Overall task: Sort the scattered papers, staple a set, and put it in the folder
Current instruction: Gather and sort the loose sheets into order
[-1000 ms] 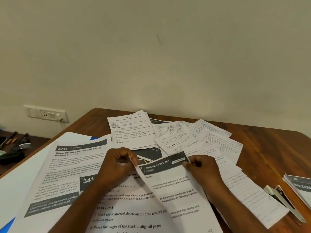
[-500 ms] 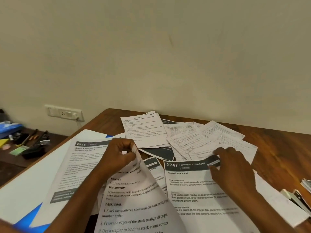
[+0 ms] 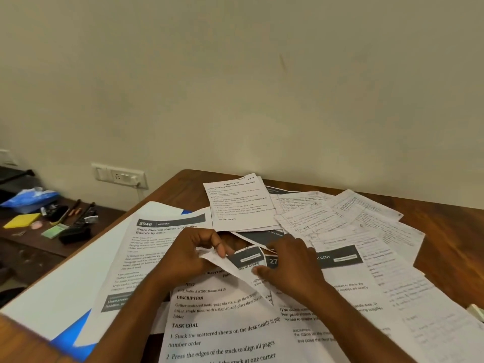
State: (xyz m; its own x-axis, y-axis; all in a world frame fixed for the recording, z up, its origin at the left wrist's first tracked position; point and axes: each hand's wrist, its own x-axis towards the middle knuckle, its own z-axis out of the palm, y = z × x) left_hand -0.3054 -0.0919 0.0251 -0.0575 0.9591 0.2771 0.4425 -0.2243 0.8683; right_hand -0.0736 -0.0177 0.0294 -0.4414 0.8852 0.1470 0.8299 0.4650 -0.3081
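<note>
We see a plain cream wall [image 3: 235, 74] with a white switch-and-socket plate [image 3: 119, 176], a brown wooden bench [image 3: 450, 239] against it, and a darker side shelf [image 3: 31, 247] left.

Papers under the left hand [image 3: 188, 255] and right hand [image 3: 290, 268] are white with black print and dark grey header bands [image 3: 337, 258]. The folder [image 3: 70, 328], left of the left hand, is white and blue. The table [image 3: 450, 231] is reddish-brown wood grain.
</note>
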